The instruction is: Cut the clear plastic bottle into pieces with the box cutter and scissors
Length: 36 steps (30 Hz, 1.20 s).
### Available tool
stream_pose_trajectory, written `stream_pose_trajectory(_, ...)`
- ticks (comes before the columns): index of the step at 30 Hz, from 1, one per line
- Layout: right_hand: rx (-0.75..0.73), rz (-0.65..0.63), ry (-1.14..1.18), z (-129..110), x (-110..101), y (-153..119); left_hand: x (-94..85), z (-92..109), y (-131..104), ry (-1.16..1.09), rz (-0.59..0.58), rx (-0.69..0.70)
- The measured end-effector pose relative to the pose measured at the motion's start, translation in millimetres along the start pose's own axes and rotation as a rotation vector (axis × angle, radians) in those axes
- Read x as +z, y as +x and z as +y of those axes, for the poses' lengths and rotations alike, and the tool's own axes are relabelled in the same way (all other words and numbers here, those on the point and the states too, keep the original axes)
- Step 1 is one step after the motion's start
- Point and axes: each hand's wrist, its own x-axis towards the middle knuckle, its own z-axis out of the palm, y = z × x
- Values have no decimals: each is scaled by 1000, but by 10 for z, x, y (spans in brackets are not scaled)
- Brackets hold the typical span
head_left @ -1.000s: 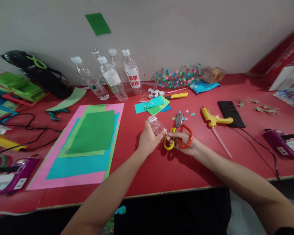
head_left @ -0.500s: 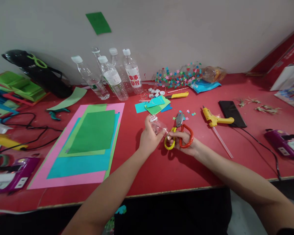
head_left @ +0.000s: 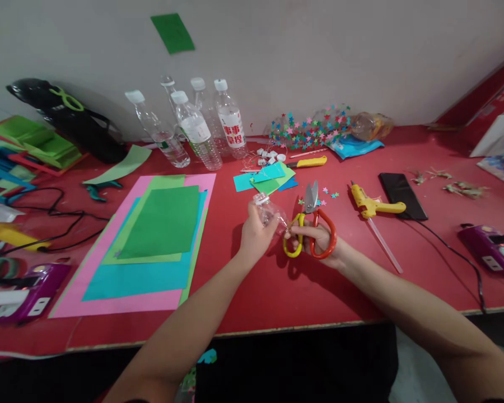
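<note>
My left hand (head_left: pixel 255 232) is closed around the cut-off top of a clear plastic bottle (head_left: pixel 273 214), its neck pointing away and up to the left. In my right hand (head_left: pixel 319 238) is a pair of scissors (head_left: pixel 311 197) with one yellow and one red handle loop. The scissor blades point away from me and stand slightly apart. My right fingers pass through the handles and come close to the bottle piece's cut edge; whether they touch it I cannot tell. Small star sequins (head_left: pixel 325 191) lie just beyond the blades.
Coloured paper sheets (head_left: pixel 159 224) lie at left, with several plastic bottles (head_left: pixel 199 134) behind. A yellow glue gun (head_left: pixel 372 206) and a phone (head_left: pixel 402 196) are at right. Beyond my hands are a yellow cutter (head_left: pixel 313 162), paper strips (head_left: pixel 269 174) and a star-covered bottle (head_left: pixel 308 131).
The scissor blades have opened apart and the handle loops have spread slightly. My left hand keeps its hold on the bottle piece. The whole view has shifted a little.
</note>
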Motion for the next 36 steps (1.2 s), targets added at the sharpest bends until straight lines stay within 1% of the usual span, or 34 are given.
stream_pose_trajectory(4,-217,-29,-342,-104,-25,-78,-137,17,129,-223,104,-100)
stream_pose_trajectory(6,-262,-63,-553,-181,-45,-149,-234,20,220,-345,128,-145)
stream_pose_trajectory(8,-253,-73,-749,-258,-44,-235,-319,8,308,-438,161,-176)
stream_pose_trajectory(10,-219,-127,-934,-317,-16,-318,-372,-19,380,-512,175,-201)
stream_pose_trajectory(13,-99,-227,-1145,-352,43,-397,-391,-63,440,-618,182,-204)
stream_pose_trajectory(15,-29,-244,-1228,-347,67,-416,-382,-77,449,-661,198,-193)
stream_pose_trajectory(18,4,-197,-1284,-327,80,-419,-364,-68,430,-650,204,-213)
stream_pose_trajectory(21,10,-128,-1326,-311,95,-417,-346,-48,393,-621,194,-235)
stream_pose_trajectory(23,-1,-105,-1334,-302,112,-416,-328,-43,366,-623,186,-223)
stream_pose_trajectory(28,-28,-98,-1273,-271,138,-408,-277,-47,312,-564,181,-189)
stream_pose_trajectory(32,-11,-109,-1256,-246,141,-402,-252,-48,305,-550,200,-189)
stream_pose_trajectory(36,-6,-104,-1250,-234,153,-397,-239,-66,306,-537,177,-209)
